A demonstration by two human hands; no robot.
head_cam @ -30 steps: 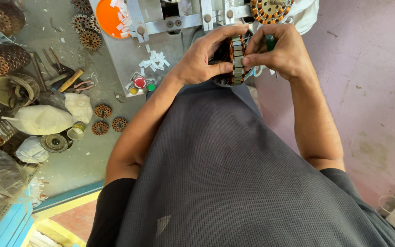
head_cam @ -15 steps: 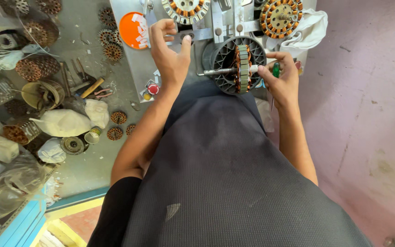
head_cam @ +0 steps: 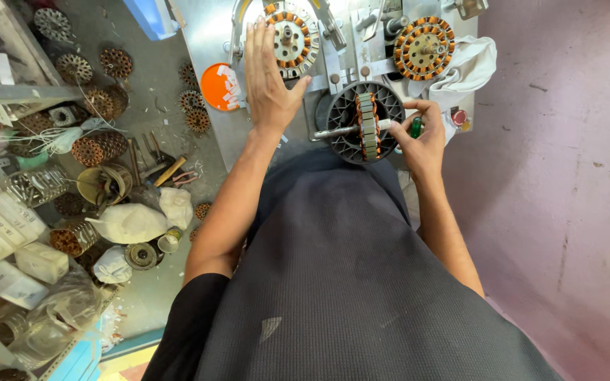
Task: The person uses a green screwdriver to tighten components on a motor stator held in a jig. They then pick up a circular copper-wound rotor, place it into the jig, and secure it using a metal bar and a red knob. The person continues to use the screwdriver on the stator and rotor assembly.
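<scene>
Steel laminations and copper windings make up the stator core [head_cam: 367, 127] that the right hand [head_cam: 421, 137] holds edge-on on a metal shaft [head_cam: 333, 132], just in front of a dark ribbed round housing [head_cam: 388, 106] at the near edge of the metal bench [head_cam: 206, 42]. The right hand's fingers are curled closed around the shaft end on that side, and a green-handled tool [head_cam: 416, 127] is tucked in the same grip. The left hand [head_cam: 268, 77] lies flat and open, fingers stretched, resting on a wound stator [head_cam: 289, 39] mounted in the bench fixture — it grasps nothing. A second wound stator [head_cam: 423, 48] sits further right beside a white cloth [head_cam: 471, 63].

The core looks heavy for its size and wholly rigid; the stacked steel edges should give firm purchase, but the copper wire is probably easy to nick — so the shaft ends or the outer steel rim seem the safest places to take hold, not the coils.
</scene>
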